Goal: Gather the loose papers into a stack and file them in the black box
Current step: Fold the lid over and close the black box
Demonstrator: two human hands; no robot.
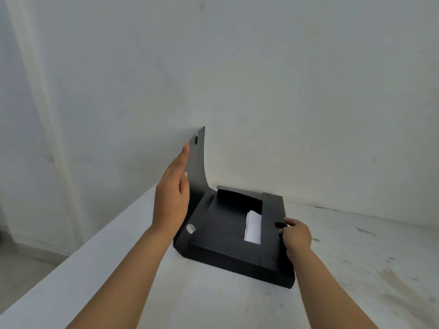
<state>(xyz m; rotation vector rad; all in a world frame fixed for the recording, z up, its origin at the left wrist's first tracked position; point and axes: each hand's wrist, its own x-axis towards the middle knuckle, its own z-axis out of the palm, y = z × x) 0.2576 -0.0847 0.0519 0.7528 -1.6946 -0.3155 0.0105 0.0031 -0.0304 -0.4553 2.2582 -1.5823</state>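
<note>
Black box (234, 236): light, thin, bendy card. My left hand (171, 191), flat and open, backs raised lid (197, 162); my right hand (297, 236) pinches clasp tab (279, 224). Papers (253, 225) inside.

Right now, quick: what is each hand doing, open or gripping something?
Left hand: open, flat against the raised lid of the black box.
Right hand: closed, pinching the box's side flap.
</note>
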